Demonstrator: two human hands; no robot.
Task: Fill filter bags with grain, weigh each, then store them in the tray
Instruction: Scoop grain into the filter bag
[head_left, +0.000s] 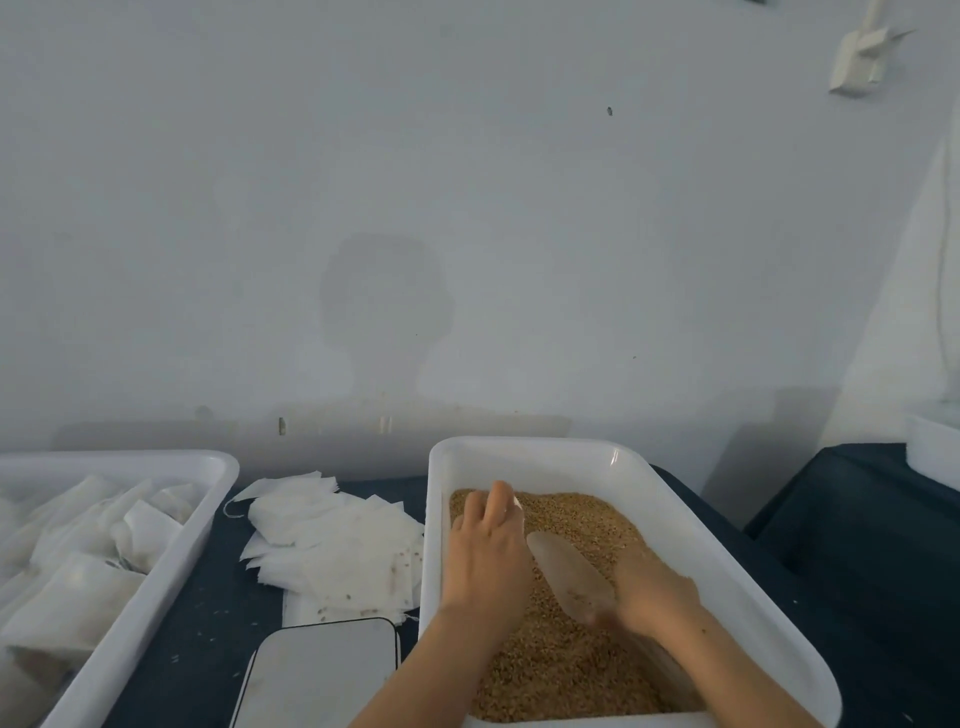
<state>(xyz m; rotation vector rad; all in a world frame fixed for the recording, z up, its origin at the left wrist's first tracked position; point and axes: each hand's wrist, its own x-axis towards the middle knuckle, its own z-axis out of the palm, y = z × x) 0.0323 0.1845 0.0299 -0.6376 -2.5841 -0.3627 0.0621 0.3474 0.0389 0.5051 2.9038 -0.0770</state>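
Note:
A white tub (685, 509) on the right holds golden-brown grain (566, 670). My right hand (652, 592) grips the handle of a clear plastic scoop (569, 577) that lies on the grain, its blade pointing up and left. My left hand (485, 551) reaches over the grain at the tub's left side, with something pale at its fingertips that I cannot make out. Empty white filter bags (337, 545) lie in a loose pile left of the tub. A white scale (322, 675) sits at the front. At the left a white tray (171, 577) holds filled bags (78, 561).
A dark blue cloth (208, 613) covers the table. The plain wall stands close behind the tub and the tray. At the right is a second dark-covered surface (857, 519) with a white container's corner (935, 441) at the frame edge.

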